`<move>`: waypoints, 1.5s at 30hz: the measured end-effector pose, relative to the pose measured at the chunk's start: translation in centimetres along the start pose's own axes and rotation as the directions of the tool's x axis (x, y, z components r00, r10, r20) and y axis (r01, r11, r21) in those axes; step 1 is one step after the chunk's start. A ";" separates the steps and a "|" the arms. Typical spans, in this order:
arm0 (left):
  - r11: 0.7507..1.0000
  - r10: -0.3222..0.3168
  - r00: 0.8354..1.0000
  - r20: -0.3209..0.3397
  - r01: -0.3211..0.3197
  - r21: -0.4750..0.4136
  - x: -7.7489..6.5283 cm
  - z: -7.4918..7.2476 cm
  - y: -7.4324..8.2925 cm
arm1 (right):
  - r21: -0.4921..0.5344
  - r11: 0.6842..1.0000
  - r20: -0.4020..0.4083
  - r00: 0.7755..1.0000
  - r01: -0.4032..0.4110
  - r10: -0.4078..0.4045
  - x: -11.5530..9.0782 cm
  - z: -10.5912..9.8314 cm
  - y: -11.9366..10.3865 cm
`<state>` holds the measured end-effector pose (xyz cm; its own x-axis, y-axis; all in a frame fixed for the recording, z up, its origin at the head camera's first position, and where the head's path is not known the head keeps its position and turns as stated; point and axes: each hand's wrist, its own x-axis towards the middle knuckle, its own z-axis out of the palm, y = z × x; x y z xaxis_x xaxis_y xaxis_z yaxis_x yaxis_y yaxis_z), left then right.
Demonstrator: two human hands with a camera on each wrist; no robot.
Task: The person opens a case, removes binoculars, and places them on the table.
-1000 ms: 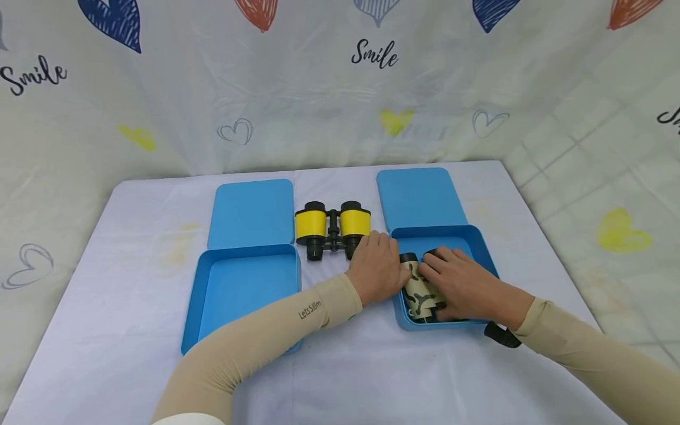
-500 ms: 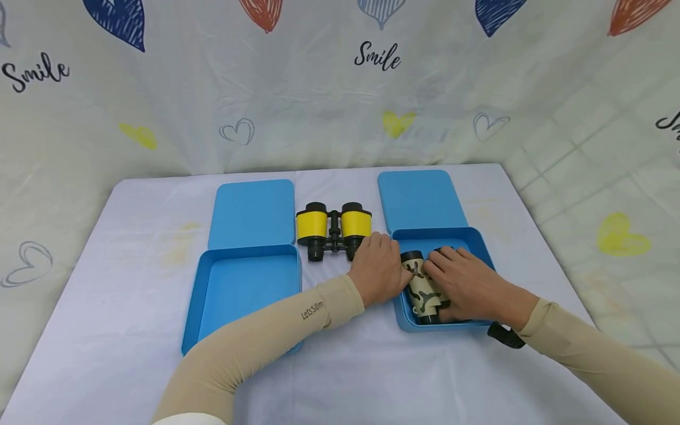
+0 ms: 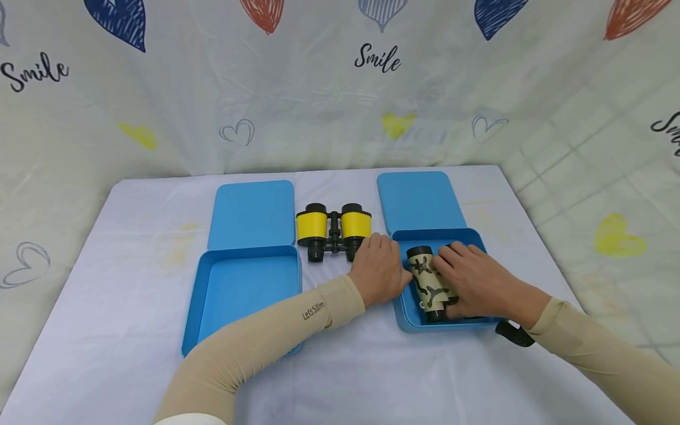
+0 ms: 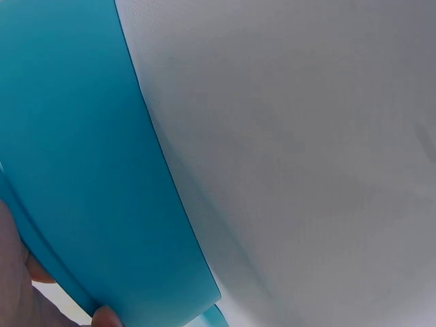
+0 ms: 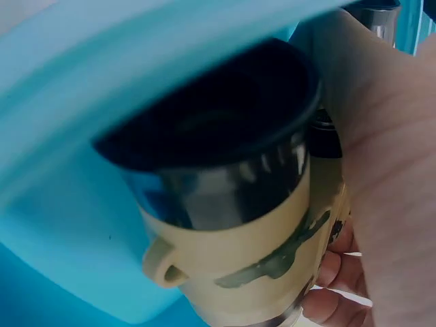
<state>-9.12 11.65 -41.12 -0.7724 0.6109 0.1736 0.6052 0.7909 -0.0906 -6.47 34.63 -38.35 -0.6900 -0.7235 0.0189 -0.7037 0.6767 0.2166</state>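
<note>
My right hand (image 3: 475,280) grips a pair of camouflage binoculars (image 3: 427,283) inside the right blue box (image 3: 406,326). The hand covers their far barrel; in the right wrist view a black eyepiece end (image 5: 225,116) and a small strap loop (image 5: 162,264) show beside the box wall. Bent over the left wall of that same box, my left hand (image 3: 378,268) holds its rim. The left wrist view has the box's blue side (image 4: 95,163) with fingertips (image 4: 105,317) at its edge. Yellow and black binoculars (image 3: 333,227) stand just behind my left hand.
To the left is a second open blue box (image 3: 249,289), its lid (image 3: 252,212) laid back behind it. The right box's lid (image 3: 422,200) lies back too. A white cloth (image 3: 345,378) covers the table, with a patterned sheet (image 3: 308,88) hanging behind.
My right hand and the camouflage binoculars have shifted to the right, opening a gap at the box's left wall. The left hand stays on the rim.
</note>
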 end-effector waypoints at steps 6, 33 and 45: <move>1.000 0.001 0.999 0.039 -0.001 -0.015 0.0 -0.2 0.0 | -0.007 1.000 -0.031 1.000 0.001 -0.001 -0.3 -0.5 0.5; 1.000 0.008 0.997 0.080 -0.008 0.000 0.2 -0.4 0.3 | -0.015 0.998 -0.105 0.993 -0.054 0.052 -2.1 -3.4 3.3; 1.000 0.000 0.995 0.099 0.000 -0.001 0.2 -0.7 0.4 | -0.026 0.993 -0.142 0.984 -0.112 0.107 -3.2 -4.0 5.0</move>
<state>-8.89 12.11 -40.46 -0.7877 0.6114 0.0757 0.6053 0.7909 -0.0896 -7.06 39.79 -33.42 -0.7302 -0.6590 0.1803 -0.6176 0.7495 0.2385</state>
